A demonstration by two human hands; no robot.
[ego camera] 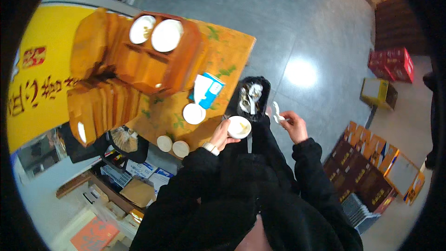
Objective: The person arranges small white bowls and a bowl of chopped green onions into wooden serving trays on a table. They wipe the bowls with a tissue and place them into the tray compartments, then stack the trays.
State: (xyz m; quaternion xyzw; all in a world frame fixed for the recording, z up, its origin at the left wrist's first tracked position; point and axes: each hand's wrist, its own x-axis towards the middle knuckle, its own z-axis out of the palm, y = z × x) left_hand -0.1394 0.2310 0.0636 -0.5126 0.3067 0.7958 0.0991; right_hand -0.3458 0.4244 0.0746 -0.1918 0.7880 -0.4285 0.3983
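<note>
My left hand (221,136) grips a small white bowl (239,127) by its side, and a little yellowish food shows inside it. White spoon-like utensils (277,113) are pinched in the fingers of my right hand (294,127), out over the grey floor. Between and beyond my hands stands a black-lined waste bin (253,98) holding crumpled white and dark refuse. The bowl is close to the bin's near rim. Left of it, on the wooden table (228,52), are a white round dish (194,113) and a blue-and-white tissue pack (211,90).
A wooden compartment box (143,66) bears two white dishes (167,35). Wooden boards (104,106) stand beside it. Two pale round pieces (181,149) sit at the table's near edge. Low left is an open drawer (115,212); dark cartons (359,172) and red boxes (392,64) stand right.
</note>
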